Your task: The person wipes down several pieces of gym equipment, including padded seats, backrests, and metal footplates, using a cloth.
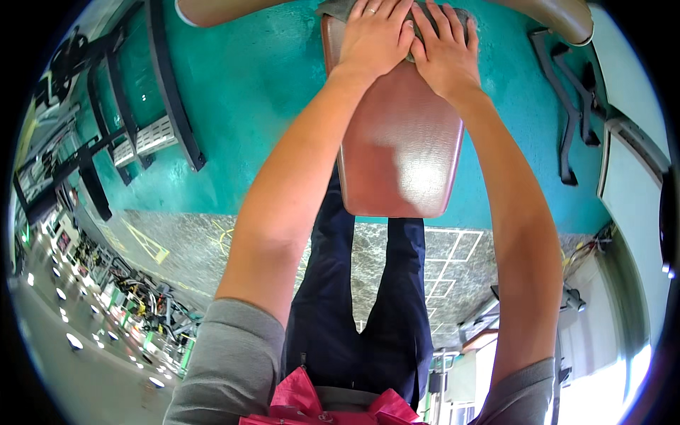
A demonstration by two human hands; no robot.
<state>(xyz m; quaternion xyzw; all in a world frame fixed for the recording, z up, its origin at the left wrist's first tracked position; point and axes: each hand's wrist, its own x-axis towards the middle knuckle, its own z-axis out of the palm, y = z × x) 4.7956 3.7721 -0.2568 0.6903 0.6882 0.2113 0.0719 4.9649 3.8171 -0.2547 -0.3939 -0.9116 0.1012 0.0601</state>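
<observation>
A brown padded bench point(396, 143) with a glossy leather-like cover stretches away in front of my legs. Across its far visible part lies a bunched grey cloth point(333, 9). My left hand point(374, 40) presses the cloth against the pad, and a ring shows on one finger. Beside it, my right hand point(446, 50) holds down the other side of the cloth with its fingers spread. The two thumbs nearly meet. Much of the cloth is hidden under both hands, and its far edge is cut off by the top of the view.
Brown padded rollers point(558, 18) point(228, 10) flank the bench at the top. Dark metal frames stand left point(170, 90) and right point(571, 117) on the green floor point(249, 106). Gym equipment point(143, 297) lines the far left. A pale machine housing point(632, 159) is at right.
</observation>
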